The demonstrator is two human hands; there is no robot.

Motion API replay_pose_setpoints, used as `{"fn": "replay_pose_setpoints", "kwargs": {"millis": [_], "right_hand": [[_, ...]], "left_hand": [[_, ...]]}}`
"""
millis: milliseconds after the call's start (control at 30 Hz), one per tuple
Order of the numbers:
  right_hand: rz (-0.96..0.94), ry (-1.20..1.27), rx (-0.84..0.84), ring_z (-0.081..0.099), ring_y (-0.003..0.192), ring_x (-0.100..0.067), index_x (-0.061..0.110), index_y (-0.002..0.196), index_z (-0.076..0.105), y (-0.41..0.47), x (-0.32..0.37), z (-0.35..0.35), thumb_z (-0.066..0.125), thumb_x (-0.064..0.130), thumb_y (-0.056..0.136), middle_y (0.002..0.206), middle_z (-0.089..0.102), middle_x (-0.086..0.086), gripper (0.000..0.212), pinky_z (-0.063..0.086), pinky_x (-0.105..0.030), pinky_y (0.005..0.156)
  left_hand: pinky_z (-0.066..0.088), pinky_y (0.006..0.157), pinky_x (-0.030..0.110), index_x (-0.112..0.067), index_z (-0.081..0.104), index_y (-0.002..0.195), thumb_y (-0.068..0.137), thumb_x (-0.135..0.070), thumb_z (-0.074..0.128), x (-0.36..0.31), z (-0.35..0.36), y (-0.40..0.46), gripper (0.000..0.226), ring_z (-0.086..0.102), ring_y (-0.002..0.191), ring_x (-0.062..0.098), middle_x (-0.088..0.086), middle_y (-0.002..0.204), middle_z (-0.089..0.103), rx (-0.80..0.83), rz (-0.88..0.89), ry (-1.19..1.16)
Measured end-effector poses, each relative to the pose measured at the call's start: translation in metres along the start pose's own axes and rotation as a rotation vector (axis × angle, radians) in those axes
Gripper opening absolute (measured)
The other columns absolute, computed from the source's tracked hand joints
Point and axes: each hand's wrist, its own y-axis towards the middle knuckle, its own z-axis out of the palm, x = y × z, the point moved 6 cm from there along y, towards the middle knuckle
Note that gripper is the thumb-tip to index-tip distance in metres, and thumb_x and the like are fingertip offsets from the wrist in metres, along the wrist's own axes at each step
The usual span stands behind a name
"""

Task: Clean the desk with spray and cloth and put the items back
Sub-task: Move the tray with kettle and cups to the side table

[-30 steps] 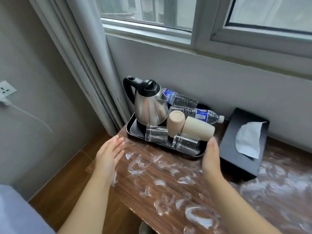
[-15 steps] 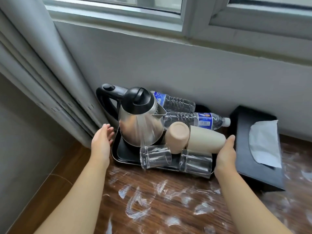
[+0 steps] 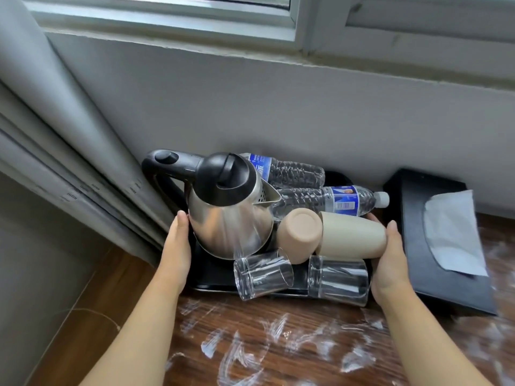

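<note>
hands closed in on the tray

both hands had moved in from open air over the desk point(image 3: 278, 344) w/in the last second and sat at the tray's point(image 3: 214, 282) two short sides. meant the tray lift/shift was about to start, likely to clear or re-seat that corner; streaks of wet spray showed on the wood, so wiping looked unfinished.

left hand point(image 3: 177, 246) at 9 o'clock of the tray, fingers straight along its edge, thumb tip touching the kettle point(image 3: 231, 218); not curled round anything visible. tray sat at the desk's far left corner against the wall. on it: kettle upright at 10 o'clock, two water bottles point(image 3: 328, 200) lying at 12, two beige cups point(image 3: 351, 238) on their sides in the middle, two glasses point(image 3: 263, 274) on their sides at 6, overhanging the rim. right hand point(image 3: 390, 263) at 3 o'clock, palm against the tray side and a cup; whether fingers hooked under, can't tell.

in the way: curtain point(image 3: 69, 162) just beside the kettle handle, tissue box point(image 3: 434, 246) just beside the right hand. loose cups and glasses could roll if tilted.
</note>
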Motion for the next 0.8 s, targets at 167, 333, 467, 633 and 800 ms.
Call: {"fn": "replay_pose_setpoints", "kwargs": {"millis": [167,333,467,633,800], "right_hand": [[-0.017,0.036,0.016,0.057,0.119,-0.023,0.036,0.125,0.062,-0.001,0.003,0.002,0.038,0.063,0.092,0.121,0.067,-0.001,0.049,0.043,-0.048,0.103],[-0.052,0.031,0.025,0.059,0.115,-0.022,0.035,0.127,0.06,-0.003,0.005,0.005,0.033,0.051,0.099,0.121,0.067,-0.002,0.043,0.047,-0.042,0.094],[-0.06,0.041,0.039,0.058,0.117,-0.023,0.037,0.129,0.058,-0.006,0.007,0.006,0.034,0.052,0.098,0.125,0.065,-0.002,0.042,0.047,-0.043,0.096],[-0.095,0.036,0.056,0.059,0.116,-0.019,0.036,0.132,0.056,-0.016,0.022,0.007,0.034,0.052,0.098,0.125,0.065,0.001,0.043,0.048,-0.039,0.096],[-0.107,0.027,0.04,0.057,0.119,-0.017,0.038,0.134,0.053,-0.031,0.04,0.001,0.034,0.058,0.096,0.127,0.063,0.003,0.046,0.045,-0.04,0.101]], "left_hand": [[0.047,0.102,0.033,-0.016,0.061,0.133,0.101,-0.052,0.035,0.005,0.004,-0.001,0.055,0.063,0.115,0.012,0.001,0.122,0.07,0.075,-0.067,-0.134],[0.046,0.103,0.031,-0.024,0.072,0.114,0.1,-0.047,0.041,0.004,0.0,-0.003,0.041,0.067,0.112,0.008,-0.003,0.116,0.074,0.089,-0.056,-0.142],[0.048,0.1,0.031,-0.021,0.071,0.114,0.102,-0.043,0.04,-0.001,-0.007,-0.01,0.04,0.069,0.106,0.007,0.001,0.12,0.072,0.071,-0.044,-0.158],[0.039,0.114,0.043,-0.013,0.059,0.136,0.093,-0.055,0.051,-0.007,-0.019,-0.019,0.061,0.057,0.129,0.024,0.011,0.136,0.063,0.077,-0.065,-0.216],[0.045,0.107,0.04,-0.013,0.06,0.134,0.075,-0.066,0.065,-0.022,-0.016,-0.038,0.08,0.059,0.126,0.026,0.013,0.138,0.061,0.156,-0.069,-0.266]]}}
